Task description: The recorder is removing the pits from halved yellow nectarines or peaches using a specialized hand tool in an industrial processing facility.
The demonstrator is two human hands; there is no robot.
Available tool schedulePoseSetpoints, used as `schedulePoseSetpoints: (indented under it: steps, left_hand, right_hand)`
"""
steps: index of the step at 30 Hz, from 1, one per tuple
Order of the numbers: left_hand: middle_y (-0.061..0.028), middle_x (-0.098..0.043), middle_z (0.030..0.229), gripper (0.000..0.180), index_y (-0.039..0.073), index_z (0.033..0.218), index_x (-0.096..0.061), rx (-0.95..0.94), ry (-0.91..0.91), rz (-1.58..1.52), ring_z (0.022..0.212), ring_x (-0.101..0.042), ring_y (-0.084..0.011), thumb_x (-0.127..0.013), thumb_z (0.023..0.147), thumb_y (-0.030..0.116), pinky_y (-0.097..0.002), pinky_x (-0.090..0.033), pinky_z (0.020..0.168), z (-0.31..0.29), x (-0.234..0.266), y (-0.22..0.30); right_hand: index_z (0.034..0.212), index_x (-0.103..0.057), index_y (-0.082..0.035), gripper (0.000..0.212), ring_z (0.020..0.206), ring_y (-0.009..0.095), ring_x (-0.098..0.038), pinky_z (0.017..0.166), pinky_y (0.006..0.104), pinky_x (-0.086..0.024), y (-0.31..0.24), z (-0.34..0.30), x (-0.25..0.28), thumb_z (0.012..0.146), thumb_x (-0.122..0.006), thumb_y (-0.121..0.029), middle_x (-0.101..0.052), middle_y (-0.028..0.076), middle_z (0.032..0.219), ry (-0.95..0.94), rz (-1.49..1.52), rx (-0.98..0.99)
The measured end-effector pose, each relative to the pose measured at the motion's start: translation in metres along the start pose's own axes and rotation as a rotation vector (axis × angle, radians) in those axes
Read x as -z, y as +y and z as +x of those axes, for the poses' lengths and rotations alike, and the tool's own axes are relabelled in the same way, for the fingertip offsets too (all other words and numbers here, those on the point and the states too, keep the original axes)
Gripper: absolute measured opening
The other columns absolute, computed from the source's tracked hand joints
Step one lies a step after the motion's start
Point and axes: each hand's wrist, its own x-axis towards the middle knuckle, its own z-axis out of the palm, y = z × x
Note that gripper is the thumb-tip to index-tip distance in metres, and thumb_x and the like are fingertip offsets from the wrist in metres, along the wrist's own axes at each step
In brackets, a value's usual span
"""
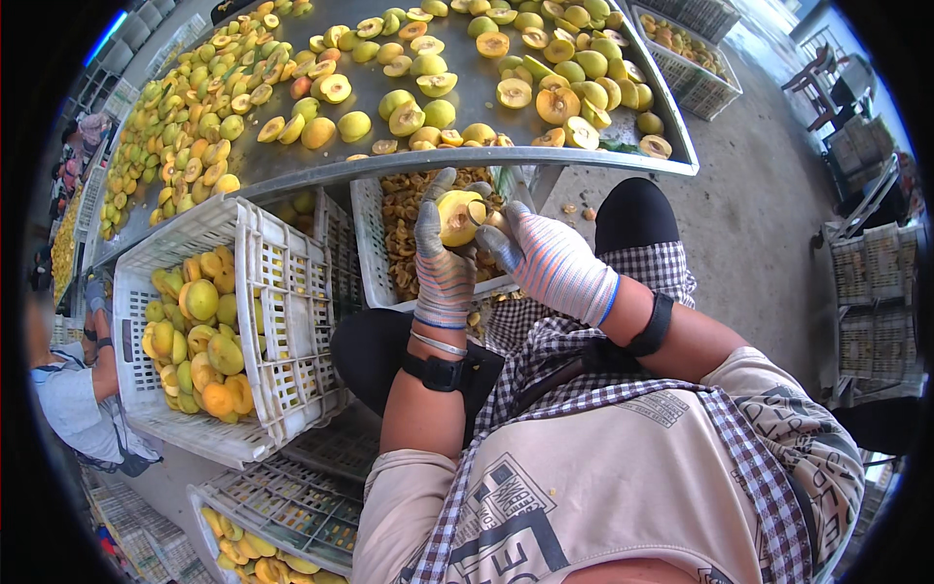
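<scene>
- The left hand (443,258), in a striped grey work glove, was closed around a yellow fruit (457,216), which it held in front of the person, just under the edge of the metal table (467,92).
- The right hand (550,261), also gloved, was pressed against the same fruit from the right side; its fingers were bent on something small and metallic, maybe a pitting tool (494,218), but I could not tell this for sure.
- Both hands were together, touching at the fruit.
- The fruit looked light and rather soft, with a smooth skin that is probably slippery when wet with juice. In my judgement it was best cupped from below with the whole palm, not pinched hard, as it may bruise.
- Below the hands stood a white crate of pits (379,243).
- On the person's left a white crate of whole fruits (272,292) leaned tilted.
- Many halved fruits (418,88) lay on the table.
</scene>
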Motion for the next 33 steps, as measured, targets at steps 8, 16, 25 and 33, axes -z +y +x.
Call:
schedulePoseSetpoints:
  steps: [8, 16, 25, 33]
  left_hand:
    - [-0.0113, -0.059, 0.102, 0.041, 0.008, 0.116, -0.05, -0.234, -0.012, 0.391, 0.093, -0.058, -0.0187, -0.046, 0.092, 0.041, -0.0312, -0.047, 0.085, -0.004, 0.001, -0.01]
    - [-0.0131, -0.056, 0.104, 0.052, 0.007, 0.119, -0.045, -0.369, -0.019, 0.379, 0.094, -0.056, -0.0217, -0.044, 0.091, 0.051, -0.0365, -0.047, 0.088, -0.003, 0.008, -0.02]
    - [-0.0136, -0.057, 0.106, 0.051, 0.007, 0.119, -0.045, -0.468, -0.005, 0.408, 0.096, -0.056, -0.0229, -0.047, 0.09, 0.049, -0.0371, -0.046, 0.088, -0.007, 0.006, -0.02]
    - [-0.0132, -0.058, 0.102, 0.046, 0.006, 0.115, -0.047, -0.4, -0.007, 0.401, 0.094, -0.057, -0.0228, -0.046, 0.092, 0.046, -0.036, -0.046, 0.087, -0.007, 0.006, -0.018]
  right_hand:
    - [0.102, -0.051, 0.006, 0.03, 0.068, 0.034, -0.061, 0.061, 0.0391, -0.05, 0.036, 0.001, -0.023, 0.09, -0.05, -0.022, -0.06, 0.019, 0.073, 0.015, 0.095, 0.308]
    - [0.1, -0.05, 0.004, 0.02, 0.067, 0.034, -0.061, 0.059, 0.0383, -0.049, -0.055, -0.003, 0.013, 0.088, -0.053, -0.011, -0.059, 0.018, 0.072, -0.045, -0.283, -0.017]
    - [0.106, -0.046, 0.009, 0.04, 0.076, 0.04, -0.062, 0.066, 0.0433, -0.051, -0.071, 0.002, 0.028, 0.084, -0.055, -0.023, -0.062, 0.024, 0.078, -0.231, -0.267, -0.099]
    - [0.107, -0.047, 0.008, 0.039, 0.074, 0.039, -0.061, 0.064, 0.0427, -0.05, -0.06, 0.004, 0.028, 0.085, -0.055, -0.024, -0.061, 0.022, 0.076, -0.263, -0.256, -0.054]
